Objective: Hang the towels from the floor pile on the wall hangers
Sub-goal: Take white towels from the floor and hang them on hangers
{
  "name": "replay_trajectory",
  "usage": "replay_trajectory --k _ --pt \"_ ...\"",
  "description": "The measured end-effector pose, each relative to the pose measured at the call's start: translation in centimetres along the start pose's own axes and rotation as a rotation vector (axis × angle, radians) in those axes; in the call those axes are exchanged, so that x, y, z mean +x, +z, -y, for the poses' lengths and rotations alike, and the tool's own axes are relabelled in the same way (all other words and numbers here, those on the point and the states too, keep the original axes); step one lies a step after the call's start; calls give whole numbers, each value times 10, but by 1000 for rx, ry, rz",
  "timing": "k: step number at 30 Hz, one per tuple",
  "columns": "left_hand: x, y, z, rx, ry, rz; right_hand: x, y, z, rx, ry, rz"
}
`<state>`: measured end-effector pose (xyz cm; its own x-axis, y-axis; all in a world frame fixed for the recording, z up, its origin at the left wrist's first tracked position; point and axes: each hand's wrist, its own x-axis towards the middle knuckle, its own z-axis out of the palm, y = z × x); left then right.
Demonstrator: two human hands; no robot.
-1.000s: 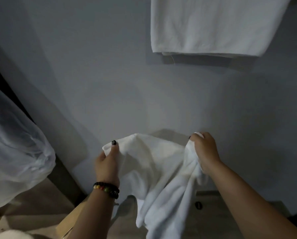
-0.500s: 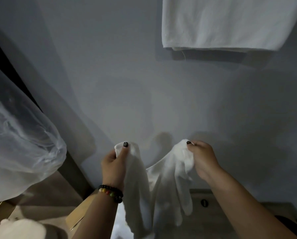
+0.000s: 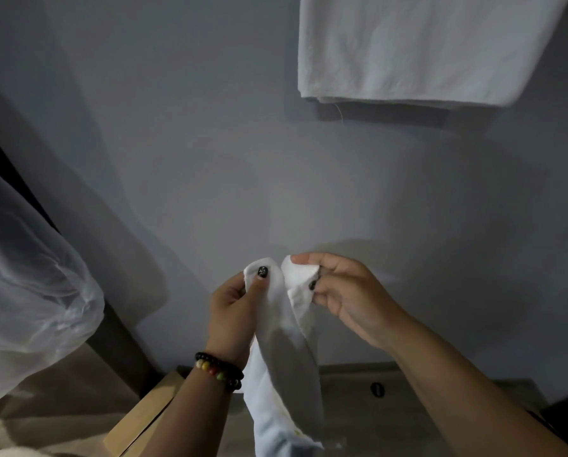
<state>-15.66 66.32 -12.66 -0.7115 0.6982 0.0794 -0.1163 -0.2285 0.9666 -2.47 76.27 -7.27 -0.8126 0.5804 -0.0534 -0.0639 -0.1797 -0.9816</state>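
Towel, white, held up before the grey wall, its two top corners brought together and touching, the rest hanging down toward the wooden floor. Left hand: thumb pressed onto one corner, fingers curled behind it, pinching the cloth; beaded bracelet at the wrist. Right hand: fingers and thumb pinching the other corner. Second white towel hangs on the wall at the upper right. Clear plastic bag at the left edge.
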Motion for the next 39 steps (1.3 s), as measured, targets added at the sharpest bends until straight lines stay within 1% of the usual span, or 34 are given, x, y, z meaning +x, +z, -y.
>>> replay_trajectory --k 1,3,6,8,11,15,17,19,22,26,29,31,34,39 --pt "2 1 -2 -13 -4 4 -1 2 2 -161 -29 -2" --pt "4 3 -5 -36 -9 7 -1 4 4 -444 -114 -57" --pt "7 9 -9 -30 -30 9 2 3 8 -699 -233 -181" --pt "10 12 -9 -26 -35 17 5 -3 11 -848 -282 -206" --pt "16 15 -10 -19 -24 29 8 -11 19 -966 -361 -241" --pt "20 19 -8 -7 -10 52 15 -26 24 -1068 -557 -301" --pt "20 20 -7 5 -23 63 17 -32 22 -1123 -592 -310" --pt "20 21 -6 18 -39 92 14 -33 20 -1086 -571 -257" --pt "19 25 -9 20 -44 127 9 -24 20 -866 -470 -157" --pt "16 32 -15 1 -26 131 9 -13 19 -682 -449 -127" --pt "13 35 -19 -24 -22 146 11 -8 15 -603 -453 -209" --pt "11 35 -21 -52 -20 160 11 -7 12 -610 -482 -293" --pt "6 37 -25 -103 -28 191 9 -6 6 -595 -472 -399" --pt "0 39 -25 -95 -9 204 0 -1 -1 -610 -501 -506"
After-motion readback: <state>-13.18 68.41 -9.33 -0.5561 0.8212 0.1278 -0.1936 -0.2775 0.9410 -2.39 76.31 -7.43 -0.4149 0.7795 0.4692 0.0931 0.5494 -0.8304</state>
